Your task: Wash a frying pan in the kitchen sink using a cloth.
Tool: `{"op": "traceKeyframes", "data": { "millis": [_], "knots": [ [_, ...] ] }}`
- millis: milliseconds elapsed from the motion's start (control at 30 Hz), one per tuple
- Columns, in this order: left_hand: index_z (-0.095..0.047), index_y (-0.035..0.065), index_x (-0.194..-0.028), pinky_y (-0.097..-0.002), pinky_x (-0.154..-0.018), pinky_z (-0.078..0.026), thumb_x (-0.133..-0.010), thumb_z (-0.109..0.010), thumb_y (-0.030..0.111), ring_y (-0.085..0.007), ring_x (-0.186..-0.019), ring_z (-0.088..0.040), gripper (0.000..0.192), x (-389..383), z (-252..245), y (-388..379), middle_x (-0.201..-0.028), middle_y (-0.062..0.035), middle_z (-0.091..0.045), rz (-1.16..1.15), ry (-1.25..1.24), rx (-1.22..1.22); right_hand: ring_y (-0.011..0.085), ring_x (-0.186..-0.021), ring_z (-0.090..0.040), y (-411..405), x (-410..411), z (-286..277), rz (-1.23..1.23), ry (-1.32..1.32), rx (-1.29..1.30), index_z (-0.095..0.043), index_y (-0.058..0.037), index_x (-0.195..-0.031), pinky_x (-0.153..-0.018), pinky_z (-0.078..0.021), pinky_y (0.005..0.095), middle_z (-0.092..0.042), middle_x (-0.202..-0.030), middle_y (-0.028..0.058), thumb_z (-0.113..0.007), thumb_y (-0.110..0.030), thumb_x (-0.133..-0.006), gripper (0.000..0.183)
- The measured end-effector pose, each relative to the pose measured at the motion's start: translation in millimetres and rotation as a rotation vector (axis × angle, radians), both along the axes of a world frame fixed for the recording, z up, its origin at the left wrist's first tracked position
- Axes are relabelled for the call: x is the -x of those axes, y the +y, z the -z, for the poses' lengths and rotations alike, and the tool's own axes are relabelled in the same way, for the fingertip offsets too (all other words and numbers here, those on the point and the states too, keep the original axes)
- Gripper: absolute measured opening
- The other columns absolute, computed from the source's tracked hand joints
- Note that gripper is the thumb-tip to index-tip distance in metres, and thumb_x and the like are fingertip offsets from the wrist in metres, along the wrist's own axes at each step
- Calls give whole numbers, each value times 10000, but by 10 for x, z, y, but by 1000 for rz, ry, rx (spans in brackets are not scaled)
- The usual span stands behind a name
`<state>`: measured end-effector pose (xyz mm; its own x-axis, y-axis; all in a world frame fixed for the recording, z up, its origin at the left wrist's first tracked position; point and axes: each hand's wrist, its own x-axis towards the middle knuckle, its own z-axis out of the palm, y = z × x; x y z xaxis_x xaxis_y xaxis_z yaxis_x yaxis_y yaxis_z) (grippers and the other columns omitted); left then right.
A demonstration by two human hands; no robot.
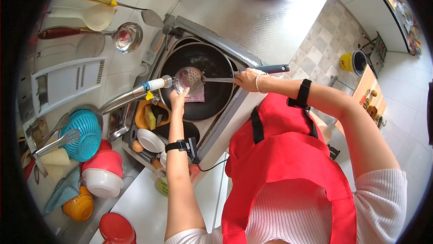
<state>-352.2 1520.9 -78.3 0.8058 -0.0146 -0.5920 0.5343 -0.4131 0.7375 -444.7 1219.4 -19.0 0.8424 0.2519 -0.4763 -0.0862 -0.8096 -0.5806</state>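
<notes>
A round skimmer (190,79) with a perforated metal head is over a large dark pan (213,108) in the sink. My left hand (178,101) is at the near edge of the skimmer's head, its thumb on the rim. A pink cloth or scrubbing pad (197,97) shows beneath the head, by my left fingers. My right hand (249,79) is closed around the skimmer's metal stem by the pan's right rim. A dark grey handle (275,68) runs out beside it; whether it is the pan's is unclear. Clear water appears at the faucet nozzle (166,81), left of the skimmer.
Left of the pan are an orange caddy (139,114) with a sponge and a white dish (151,140). A ladle (128,37), a white grater (72,81) and a blue colander (81,135) hang on the wall. Beyond the sink lies a metallic countertop (233,14).
</notes>
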Motion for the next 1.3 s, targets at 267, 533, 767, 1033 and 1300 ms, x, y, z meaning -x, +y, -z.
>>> {"op": "traceKeyframes", "data": {
  "millis": [267,533,767,1033,1300],
  "knots": [
    [-555,-3,-1073,-252,-803,-401,-769,-652,97,-98,-889,-532,335,-110,-154,6,-1002,-33,-591,-220,-286,236,346,-727,-610,27,-109,-181,29,-34,-41,-644,-34,-834,-692,-481,411,-622,-743,193,-471,-358,-843,367],
    [-493,46,-1110,-317,-842,-461,-834,-564,113,-179,-959,-554,293,-45,-159,-92,-1015,-71,-578,-615,-136,591,203,-525,-578,374,-197,-11,205,263,-446,-633,-67,-742,-535,-482,332,-582,-577,79,-460,-376,-849,370],
    [-537,62,-1064,-287,-795,-492,-876,-517,257,-165,-932,-577,271,133,-253,-356,-1042,-86,-593,-376,75,755,147,-477,-502,593,-237,110,248,241,-522,-605,-41,-776,-466,-421,311,-502,-521,45,-470,-382,-855,375],
    [-582,74,-901,-276,-697,-491,-782,-648,311,-134,-818,-595,273,170,-261,36,-845,-31,-613,-292,250,310,189,-546,-575,439,-213,-125,183,244,-416,-627,-49,-767,-539,-478,324,-577,-600,86,-481,-370,-840,360],
    [-524,74,-1076,-325,-860,-427,-779,-642,306,-168,-984,-530,395,-178,-320,676,-1018,-26,-574,-459,101,511,331,-733,-613,242,-104,-37,126,49,-238,-645,-54,-818,-698,-480,398,-626,-748,178,-472,-352,-829,345]
  ]
}}
